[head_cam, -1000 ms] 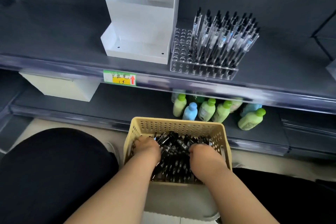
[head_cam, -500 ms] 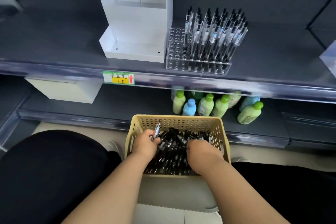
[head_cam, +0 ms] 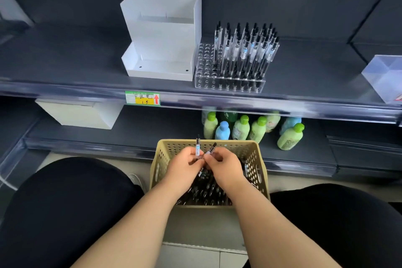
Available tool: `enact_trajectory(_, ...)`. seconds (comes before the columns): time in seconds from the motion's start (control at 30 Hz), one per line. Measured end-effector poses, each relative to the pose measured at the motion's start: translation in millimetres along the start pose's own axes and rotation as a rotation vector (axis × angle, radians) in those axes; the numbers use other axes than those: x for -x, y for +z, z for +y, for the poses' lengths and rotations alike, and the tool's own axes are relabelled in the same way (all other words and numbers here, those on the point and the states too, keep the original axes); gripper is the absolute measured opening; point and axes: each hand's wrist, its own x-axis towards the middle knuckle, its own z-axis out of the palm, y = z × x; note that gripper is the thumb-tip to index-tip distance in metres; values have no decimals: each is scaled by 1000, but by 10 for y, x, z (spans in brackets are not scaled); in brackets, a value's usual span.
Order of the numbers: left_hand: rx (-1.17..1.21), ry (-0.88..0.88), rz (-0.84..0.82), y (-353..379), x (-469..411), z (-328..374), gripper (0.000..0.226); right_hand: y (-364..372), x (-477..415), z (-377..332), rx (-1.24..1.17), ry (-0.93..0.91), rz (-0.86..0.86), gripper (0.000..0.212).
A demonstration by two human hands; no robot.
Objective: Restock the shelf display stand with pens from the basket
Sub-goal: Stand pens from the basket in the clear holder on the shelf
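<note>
Dark grey shelf unit filled the far side. On its upper shelf stood a white tiered display box, and just beside it on the right the clear acrylic pen stand. The stand's right cols were packed w/ upright pens; its left cols showed empty holes. Nearer, on the floor btwn the person's knees, sat the tan perforated basket w/ a heap of loose pens. Small green and blue bottles stood on the lower shelf just beyond it. Over the basket, the left hand pinched one pen approx upright, fingers curled on the barrel. The right hand pinched a second pen, tilted, w/ both hands' fingertips close, poss. touching. Pickup looked done; the carry to the stand was not begun. Risks: fingertip-only holds could let a pen slip back into the heap. The free holes sat tight btwn the box and the filled rows, so a careless reach could knock standing pens or miss a hole.
</note>
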Motion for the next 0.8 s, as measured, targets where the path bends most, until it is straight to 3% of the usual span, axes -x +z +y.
enact_trajectory(0.17, 28, 13, 119, -4, 3, 31, 17, -21, 12, -98, -116, -4, 65, 11)
enact_trajectory(0.47, -66, 107, 349, -90, 65, 269, 22, -116, 106, -228, -99, -123, 205, 7)
enact_trajectory(0.8, -126, 201, 384, -153, 174, 477, 20, -153, 181, -362, 72, -255, 245, 17)
